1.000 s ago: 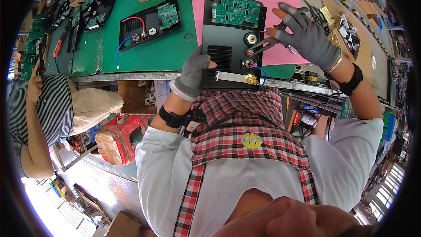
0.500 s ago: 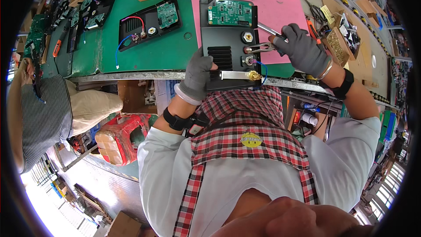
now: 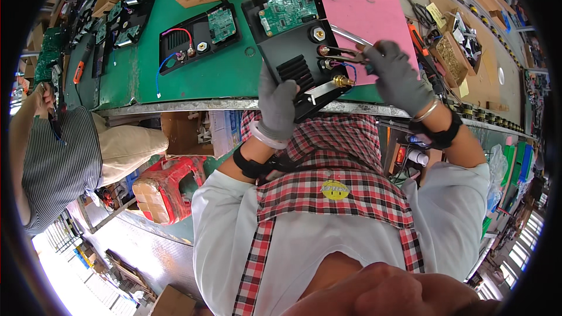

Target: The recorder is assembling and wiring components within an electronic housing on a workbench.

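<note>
From where I stand, the black housing (image 3: 287, 48) sits at the near edge of the green bench (image 3: 196, 86), its upper end over the pink sheet (image 3: 369, 14) and its lower end projecting toward the wearer. It is turned at an angle to the bench edge.

Left hand (image 3: 277, 105): closed on the housing's lower left edge, thumb over the top face beside the louvers (image 3: 294, 69). Right hand (image 3: 398, 77): fingers wrapped around the pliers (image 3: 350, 55), with a silver shaft (image 3: 351, 35) also extending from it. The plier jaws reach the terminal (image 3: 322, 50); whether they are clamped I cannot tell.

Handling: treat the housing as stiff and, probably, moderate in weight. Its smooth face may slide under a gloved grip. Take hold at the rim or the plain margin beside the louvers. Keep fingers off the circuit board (image 3: 288, 10), likely the most fragile part, and do not lift by the blue wire (image 3: 352, 69) or the metal strip (image 3: 322, 90) at the brass fitting (image 3: 342, 81)
</note>
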`<action>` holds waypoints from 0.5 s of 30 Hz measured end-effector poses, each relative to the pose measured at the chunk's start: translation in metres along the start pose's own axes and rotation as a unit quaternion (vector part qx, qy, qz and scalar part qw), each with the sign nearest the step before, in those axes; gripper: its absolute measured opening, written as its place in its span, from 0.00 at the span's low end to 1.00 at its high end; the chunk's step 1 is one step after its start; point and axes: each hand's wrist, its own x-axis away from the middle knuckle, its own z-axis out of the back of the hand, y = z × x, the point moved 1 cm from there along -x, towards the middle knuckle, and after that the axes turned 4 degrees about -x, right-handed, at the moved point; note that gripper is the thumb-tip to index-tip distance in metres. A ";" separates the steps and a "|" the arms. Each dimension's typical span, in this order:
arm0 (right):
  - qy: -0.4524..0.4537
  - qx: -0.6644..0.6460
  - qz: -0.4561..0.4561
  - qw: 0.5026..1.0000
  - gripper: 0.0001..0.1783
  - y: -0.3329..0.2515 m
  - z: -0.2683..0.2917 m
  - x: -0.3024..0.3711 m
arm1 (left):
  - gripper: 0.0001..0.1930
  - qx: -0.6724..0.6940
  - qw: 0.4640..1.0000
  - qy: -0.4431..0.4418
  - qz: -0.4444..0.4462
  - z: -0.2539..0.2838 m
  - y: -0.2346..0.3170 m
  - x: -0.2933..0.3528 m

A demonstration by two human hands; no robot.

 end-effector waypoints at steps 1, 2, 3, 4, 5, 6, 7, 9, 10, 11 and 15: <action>0.013 0.004 0.009 1.000 0.29 0.009 0.012 -0.005 | 0.27 0.003 1.000 0.008 0.020 0.002 0.006 -0.001; 0.017 0.058 -0.008 0.998 0.26 0.015 0.022 -0.007 | 0.28 0.008 0.999 0.014 0.041 0.004 0.009 -0.002; 0.017 0.059 -0.009 0.998 0.26 0.021 0.028 -0.012 | 0.28 0.008 0.999 0.013 0.041 0.005 0.010 -0.003; 0.055 0.105 0.056 0.991 0.24 0.026 0.033 -0.017 | 0.28 0.011 0.998 0.016 0.053 0.005 0.011 -0.004; 0.092 0.151 0.122 0.977 0.23 0.028 0.038 -0.021 | 0.28 0.015 0.998 0.020 0.063 0.007 0.012 -0.006; 0.087 0.171 0.130 0.973 0.20 0.026 0.041 -0.025 | 0.28 0.015 0.998 0.020 0.063 0.006 0.015 -0.006; 0.087 0.171 0.130 0.973 0.20 0.026 0.044 -0.028 | 0.29 0.041 0.996 -0.003 0.082 0.003 0.020 -0.005; 0.045 0.141 0.167 0.975 0.18 0.025 0.047 -0.031 | 0.30 0.066 0.992 -0.024 0.102 0.004 0.023 -0.003; 0.045 0.141 0.167 0.975 0.18 0.027 0.047 -0.032 | 0.29 0.065 0.992 -0.047 0.101 0.005 0.023 -0.003; 0.040 0.154 0.184 0.970 0.18 0.028 0.047 -0.032 | 0.29 0.064 0.990 -0.070 0.101 0.006 0.023 -0.003; 0.094 0.220 0.270 0.933 0.13 0.029 0.052 -0.041 | 0.29 0.086 0.988 -0.057 0.118 0.005 0.026 -0.002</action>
